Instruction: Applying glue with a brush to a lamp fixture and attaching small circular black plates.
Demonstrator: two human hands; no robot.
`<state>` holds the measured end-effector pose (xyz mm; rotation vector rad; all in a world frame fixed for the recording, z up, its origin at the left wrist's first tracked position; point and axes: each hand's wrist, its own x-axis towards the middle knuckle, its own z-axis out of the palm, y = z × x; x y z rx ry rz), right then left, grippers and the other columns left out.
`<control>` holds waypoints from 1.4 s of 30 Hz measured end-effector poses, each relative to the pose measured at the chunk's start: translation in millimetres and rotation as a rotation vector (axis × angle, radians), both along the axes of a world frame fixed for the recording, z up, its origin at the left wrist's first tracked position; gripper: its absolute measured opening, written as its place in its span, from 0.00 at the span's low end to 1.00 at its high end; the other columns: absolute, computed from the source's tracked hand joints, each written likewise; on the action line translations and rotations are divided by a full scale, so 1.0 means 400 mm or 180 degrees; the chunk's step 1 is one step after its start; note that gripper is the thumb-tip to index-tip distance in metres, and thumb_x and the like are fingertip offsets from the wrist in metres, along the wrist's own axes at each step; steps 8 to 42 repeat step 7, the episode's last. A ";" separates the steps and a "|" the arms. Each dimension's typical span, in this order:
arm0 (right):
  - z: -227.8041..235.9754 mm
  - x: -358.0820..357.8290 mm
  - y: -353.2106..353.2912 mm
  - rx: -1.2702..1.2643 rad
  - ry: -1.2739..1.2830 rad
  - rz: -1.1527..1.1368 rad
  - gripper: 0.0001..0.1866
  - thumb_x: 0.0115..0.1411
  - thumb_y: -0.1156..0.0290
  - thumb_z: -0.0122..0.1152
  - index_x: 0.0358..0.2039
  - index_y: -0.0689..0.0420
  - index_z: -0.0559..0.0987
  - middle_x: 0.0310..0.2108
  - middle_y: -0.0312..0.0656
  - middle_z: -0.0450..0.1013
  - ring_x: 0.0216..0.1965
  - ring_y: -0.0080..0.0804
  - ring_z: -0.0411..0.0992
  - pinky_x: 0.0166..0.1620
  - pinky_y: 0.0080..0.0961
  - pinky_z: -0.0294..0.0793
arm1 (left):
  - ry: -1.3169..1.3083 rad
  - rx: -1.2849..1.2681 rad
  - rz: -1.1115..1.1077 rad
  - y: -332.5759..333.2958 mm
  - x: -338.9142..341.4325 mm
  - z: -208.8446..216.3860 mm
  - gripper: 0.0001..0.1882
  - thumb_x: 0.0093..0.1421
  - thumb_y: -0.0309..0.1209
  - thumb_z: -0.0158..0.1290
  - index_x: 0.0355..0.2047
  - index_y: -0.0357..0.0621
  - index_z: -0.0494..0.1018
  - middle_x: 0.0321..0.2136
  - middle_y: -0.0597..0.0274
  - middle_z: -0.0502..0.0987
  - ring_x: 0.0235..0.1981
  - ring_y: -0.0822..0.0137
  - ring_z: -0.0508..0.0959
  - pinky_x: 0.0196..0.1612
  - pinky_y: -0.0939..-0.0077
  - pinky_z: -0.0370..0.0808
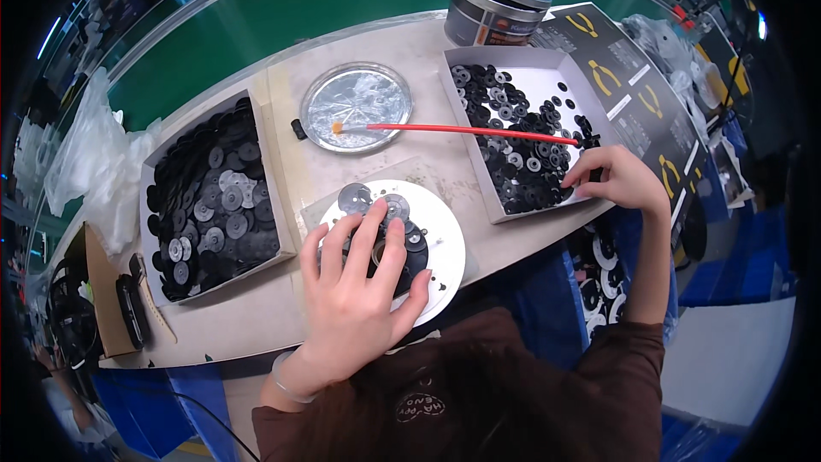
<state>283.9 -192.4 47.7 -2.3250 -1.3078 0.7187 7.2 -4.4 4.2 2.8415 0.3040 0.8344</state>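
My left hand [357,291] lies with fingers spread over a white round plate [446,248] at the table's near edge. Beneath its fingers are dark and grey plastic gears [354,198], partly covered by the hand. My right hand [623,178] reaches to the near right corner of a shallow white box [537,85] of small black gears [505,184]. Its thumb and forefinger are bent together in a pinch; whatever is between them is too small to tell. A red-handled brush [470,131] bridges that box and a round foil-like dish [357,103], bristles over the dish.
A second box [274,175] of larger black and grey gears stands at left. Behind the right box is a dark lidded tin [492,8]. A black printed sheet [611,64] covers the right side. Plastic bags [98,150] and a cardboard piece [104,291] lie far left.
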 end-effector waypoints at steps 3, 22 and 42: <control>-0.015 0.020 0.013 -0.0278 0.0281 0.0048 0.11 0.42 0.77 0.63 0.30 0.58 0.79 0.23 0.37 0.74 0.25 0.22 0.71 0.33 0.18 0.69 | 0.0018 -0.0002 -0.0036 0.001 0.000 0.000 0.23 0.41 0.32 0.56 0.39 0.35 0.71 0.45 0.52 0.69 0.44 0.53 0.66 0.47 0.58 0.60; -0.030 0.028 0.021 -0.0409 0.0327 0.0070 0.11 0.43 0.75 0.64 0.31 0.55 0.80 0.24 0.34 0.74 0.25 0.18 0.71 0.30 0.14 0.67 | 0.0029 -0.0020 0.0004 0.001 -0.003 -0.004 0.21 0.45 0.37 0.56 0.38 0.37 0.71 0.44 0.50 0.69 0.44 0.56 0.67 0.49 0.56 0.58; -0.030 0.028 0.021 -0.0409 0.0327 0.0070 0.11 0.43 0.75 0.64 0.31 0.55 0.80 0.24 0.34 0.74 0.25 0.18 0.71 0.30 0.14 0.67 | 0.0029 -0.0020 0.0004 0.001 -0.003 -0.004 0.21 0.45 0.37 0.56 0.38 0.37 0.71 0.44 0.50 0.69 0.44 0.56 0.67 0.49 0.56 0.58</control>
